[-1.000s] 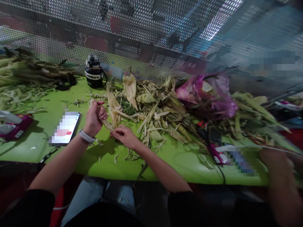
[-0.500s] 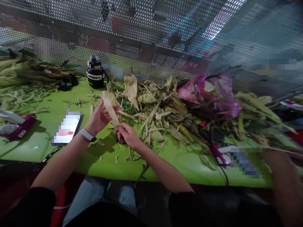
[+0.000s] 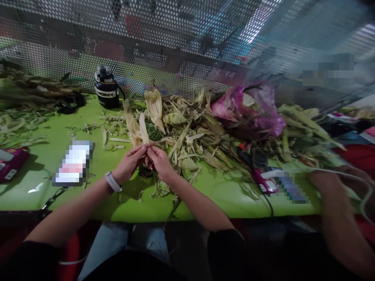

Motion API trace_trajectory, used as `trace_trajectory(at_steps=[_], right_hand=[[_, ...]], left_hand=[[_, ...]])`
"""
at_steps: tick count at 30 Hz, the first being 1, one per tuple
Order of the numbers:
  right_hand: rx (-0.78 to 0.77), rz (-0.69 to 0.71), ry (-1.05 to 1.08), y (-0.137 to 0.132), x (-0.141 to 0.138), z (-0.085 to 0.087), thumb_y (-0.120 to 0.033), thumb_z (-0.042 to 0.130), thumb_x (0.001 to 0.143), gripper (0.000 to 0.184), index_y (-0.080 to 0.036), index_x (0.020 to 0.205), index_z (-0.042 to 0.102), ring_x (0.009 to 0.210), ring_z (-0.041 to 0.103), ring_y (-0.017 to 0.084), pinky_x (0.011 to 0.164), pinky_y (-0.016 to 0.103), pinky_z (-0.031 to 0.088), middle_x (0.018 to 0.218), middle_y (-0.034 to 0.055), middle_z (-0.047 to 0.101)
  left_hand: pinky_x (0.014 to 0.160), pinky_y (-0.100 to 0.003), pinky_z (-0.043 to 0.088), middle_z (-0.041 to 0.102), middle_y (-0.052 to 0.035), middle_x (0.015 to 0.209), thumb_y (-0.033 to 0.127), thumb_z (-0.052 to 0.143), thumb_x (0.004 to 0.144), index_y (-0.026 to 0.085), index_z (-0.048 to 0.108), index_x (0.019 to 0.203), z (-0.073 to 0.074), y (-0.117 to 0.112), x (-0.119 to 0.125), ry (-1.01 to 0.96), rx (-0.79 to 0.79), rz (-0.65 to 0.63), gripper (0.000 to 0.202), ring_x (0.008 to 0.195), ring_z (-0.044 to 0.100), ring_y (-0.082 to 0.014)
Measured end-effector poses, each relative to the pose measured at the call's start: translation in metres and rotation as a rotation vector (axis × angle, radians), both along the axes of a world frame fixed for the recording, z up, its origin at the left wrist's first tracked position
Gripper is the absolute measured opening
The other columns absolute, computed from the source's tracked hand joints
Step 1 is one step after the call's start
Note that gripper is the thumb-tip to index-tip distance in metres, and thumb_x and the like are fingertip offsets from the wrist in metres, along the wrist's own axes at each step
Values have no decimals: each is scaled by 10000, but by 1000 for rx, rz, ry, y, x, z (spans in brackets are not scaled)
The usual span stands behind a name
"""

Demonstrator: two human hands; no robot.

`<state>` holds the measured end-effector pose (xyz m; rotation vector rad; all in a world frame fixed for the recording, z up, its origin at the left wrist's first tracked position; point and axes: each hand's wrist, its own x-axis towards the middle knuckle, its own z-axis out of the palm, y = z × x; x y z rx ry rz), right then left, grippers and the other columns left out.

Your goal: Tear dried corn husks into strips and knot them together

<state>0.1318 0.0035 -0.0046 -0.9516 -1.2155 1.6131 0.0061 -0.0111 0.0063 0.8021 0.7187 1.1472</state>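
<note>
Gray metal wall with little holes (image 3: 187,23), top of the frame.
Shiny green table (image 3: 58,132), middle; white streak of light (image 3: 253,29), upper right.

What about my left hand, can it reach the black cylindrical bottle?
Probably yes: mostly low, pale husk scraps lie before the bottle, though the left hand pinches a pale, narrow husk strip.

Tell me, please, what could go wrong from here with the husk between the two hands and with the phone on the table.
1. The pale husk strip looks thin; pinched near its lower end by the left hand and right hand, it might tear or slip.
2. A dark strap by the phone reaches the front edge of the green table; the left forearm, close by, could snag it.
</note>
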Motion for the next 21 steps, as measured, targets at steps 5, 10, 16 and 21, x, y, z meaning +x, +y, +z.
trace_trajectory(at_steps=[5,10,16,21], right_hand=[[-84,87,107,-2,-2,2,-610,687,727,441,-198,776,538,408,425,63,403,204,304,507,-70,522],[-87,163,167,-3,-4,3,-607,714,712,452,-199,792,537,423,436,70,426,213,341,515,-75,512],[-130,196,271,2,-1,0,-550,728,739,401,-206,787,526,415,397,65,448,215,348,490,-89,452],[-46,168,7,-3,4,8,-609,639,802,432,-186,748,567,422,443,77,431,216,359,501,-56,509]], left_hand=[[495,-258,539,649,-11,592,296,709,825,122,690,921,-4,4,-2,-151,-98,-31,199,455,591,-129],[431,-286,538,640,-5,540,306,710,821,121,684,930,-5,8,-5,-164,-78,-64,216,396,586,-155],[479,-262,552,675,-15,594,224,713,812,112,674,951,-5,8,-3,-169,-59,-31,182,436,619,-143],[549,-248,575,724,-47,774,162,662,844,119,662,857,-5,14,-10,-196,-48,19,45,580,678,-136]])
